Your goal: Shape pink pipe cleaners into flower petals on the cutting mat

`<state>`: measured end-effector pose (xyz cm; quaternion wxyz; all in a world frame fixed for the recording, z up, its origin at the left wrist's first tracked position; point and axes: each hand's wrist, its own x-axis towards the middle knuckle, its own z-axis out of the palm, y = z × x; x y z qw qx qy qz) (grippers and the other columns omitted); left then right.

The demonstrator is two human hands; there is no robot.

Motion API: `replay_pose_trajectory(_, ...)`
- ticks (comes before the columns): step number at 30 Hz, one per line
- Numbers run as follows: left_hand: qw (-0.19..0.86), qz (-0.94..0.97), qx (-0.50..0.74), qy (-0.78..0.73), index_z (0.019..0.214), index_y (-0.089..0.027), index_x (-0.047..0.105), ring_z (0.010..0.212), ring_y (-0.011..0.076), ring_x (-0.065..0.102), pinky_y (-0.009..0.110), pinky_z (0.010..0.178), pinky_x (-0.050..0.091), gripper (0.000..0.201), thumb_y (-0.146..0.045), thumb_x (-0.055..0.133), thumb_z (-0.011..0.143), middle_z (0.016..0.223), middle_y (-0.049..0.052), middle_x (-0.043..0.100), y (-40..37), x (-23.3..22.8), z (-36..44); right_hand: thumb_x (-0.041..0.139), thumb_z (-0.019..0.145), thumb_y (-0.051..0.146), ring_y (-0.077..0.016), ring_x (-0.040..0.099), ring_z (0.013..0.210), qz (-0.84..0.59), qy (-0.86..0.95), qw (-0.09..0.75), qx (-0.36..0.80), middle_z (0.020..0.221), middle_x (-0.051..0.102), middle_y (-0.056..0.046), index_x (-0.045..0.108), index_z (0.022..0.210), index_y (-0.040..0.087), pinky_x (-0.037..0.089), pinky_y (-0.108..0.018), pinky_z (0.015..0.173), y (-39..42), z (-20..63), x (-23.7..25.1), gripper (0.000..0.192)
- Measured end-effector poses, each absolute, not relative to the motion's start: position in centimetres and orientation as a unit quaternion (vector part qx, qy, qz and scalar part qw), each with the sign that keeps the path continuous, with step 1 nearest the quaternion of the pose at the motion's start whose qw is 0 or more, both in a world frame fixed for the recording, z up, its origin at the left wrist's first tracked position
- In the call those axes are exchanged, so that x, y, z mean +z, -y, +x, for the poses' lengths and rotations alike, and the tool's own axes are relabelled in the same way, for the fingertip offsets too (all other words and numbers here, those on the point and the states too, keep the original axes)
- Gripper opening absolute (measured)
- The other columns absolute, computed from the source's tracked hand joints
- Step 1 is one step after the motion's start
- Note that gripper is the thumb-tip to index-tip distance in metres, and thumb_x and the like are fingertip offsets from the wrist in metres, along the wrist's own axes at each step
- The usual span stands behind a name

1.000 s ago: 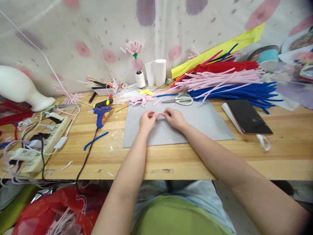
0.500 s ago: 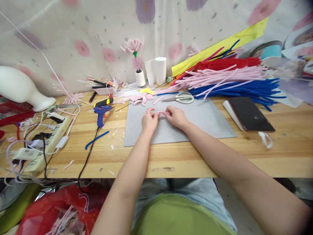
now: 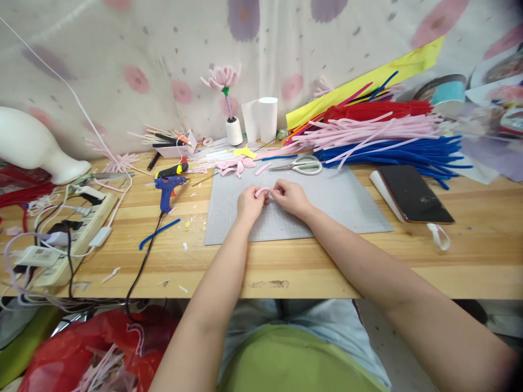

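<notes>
A short curved piece of pink pipe cleaner [image 3: 262, 191] sits between my two hands, above the grey cutting mat [image 3: 330, 201]. My left hand [image 3: 250, 204] is closed on its left part. Closed in a pinch at its right end is my right hand [image 3: 289, 196]; the fingertips partly hide the piece. Just beyond the hands lie scissors [image 3: 304, 165] with pale handles and a short straight pink piece [image 3: 262, 169]. Several bent pink petal shapes [image 3: 235, 165] rest at the mat's far left corner.
To the left are a blue glue gun [image 3: 166, 191] with its cord, a blue pipe cleaner [image 3: 159, 234] and a power strip [image 3: 77, 239]. Pipe cleaner bundles [image 3: 379, 149] lie at the back right, near a phone [image 3: 414, 193]. A pink flower [image 3: 223, 79] stands behind.
My hands have come closer together. The pink pipe cleaner, held stretched between them before, now curves up over the left fingers. The view has shifted slightly.
</notes>
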<state>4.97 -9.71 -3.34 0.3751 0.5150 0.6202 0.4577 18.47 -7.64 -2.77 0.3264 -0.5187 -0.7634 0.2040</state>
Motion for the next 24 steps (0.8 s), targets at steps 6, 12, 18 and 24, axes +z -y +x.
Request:
replay_pose_trajectory(6, 0.329, 0.527, 0.452, -0.64, 0.076, -0.017, 0.062, 0.063, 0.0144, 0.063, 0.026, 0.06, 0.048, 0.016, -0.03, 0.052, 0.078, 0.071, 0.005, 0.068, 9.7, -3.2, 4.5, 0.047, 0.075, 0.03, -0.0116, 0.043, 0.056, -0.513, 0.779, 0.313, 0.177, 0.062, 0.056, -0.001, 0.053, 0.066, 0.017, 0.027, -0.023, 0.054, 7.7, 18.4, -2.9, 0.016)
replay_pose_trajectory(12, 0.134, 0.627, 0.354, -0.681, 0.069, -0.02, 0.062, 0.07, 0.0166, 0.061, 0.028, 0.072, 0.045, 0.016, -0.028, 0.051, 0.078, 0.07, 0.005, 0.067, 10.3, -2.4, 4.5, 0.047, 0.076, 0.034, -0.0121, 0.043, 0.056, -0.488, 0.803, 0.308, 0.147, 0.061, 0.056, -0.002, 0.053, 0.064, 0.018, 0.026, -0.024, 0.054, 8.1, 18.2, -2.8, 0.02)
replay_pose_trajectory(18, 0.317, 0.53, 0.488, -0.617, 0.075, -0.017, 0.06, 0.069, 0.0137, 0.061, 0.026, 0.064, 0.048, 0.023, -0.035, 0.047, 0.08, 0.073, 0.003, 0.065, 9.7, -2.9, 4.7, 0.047, 0.074, 0.029, -0.0116, 0.044, 0.055, -0.52, 0.765, 0.332, 0.184, 0.06, 0.055, -0.001, 0.054, 0.066, 0.018, 0.028, -0.023, 0.054, 7.8, 18.3, -2.7, 0.016)
replay_pose_trajectory(24, 0.399, 0.487, 0.498, -0.597, 0.075, -0.016, 0.061, 0.062, 0.0127, 0.06, 0.025, 0.057, 0.049, 0.014, -0.029, 0.06, 0.07, 0.067, 0.001, 0.062, 9.1, -3.8, 4.8, 0.046, 0.076, 0.031, -0.0115, 0.044, 0.055, -0.503, 0.78, 0.32, 0.192, 0.061, 0.056, -0.001, 0.054, 0.067, 0.018, 0.028, -0.023, 0.054, 7.8, 18.0, -3.2, 0.017)
